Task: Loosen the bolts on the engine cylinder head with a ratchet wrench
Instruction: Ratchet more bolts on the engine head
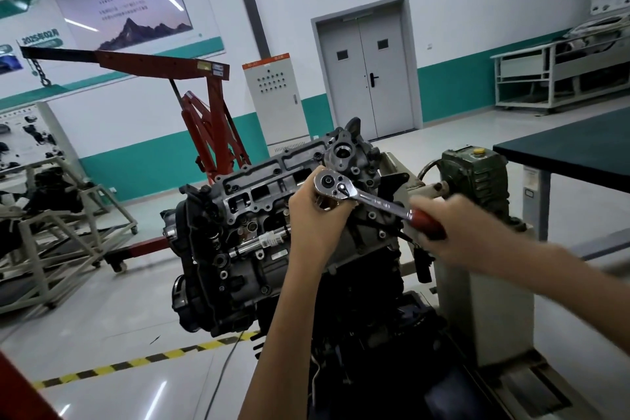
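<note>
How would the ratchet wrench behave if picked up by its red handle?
The ratchet wrench looks solid steel: probably rigid and heavy for its size. Its polished head, held by the left hand, may be slippery and nose-heavy.

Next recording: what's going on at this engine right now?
A person is working a ratchet wrench on the engine cylinder head. The left hand grips the wrench's head end, steadying it against the casting. The right hand, blurred, holds the red handle. The bolt is hidden under the wrench, so how loose it is cannot be told.
</note>
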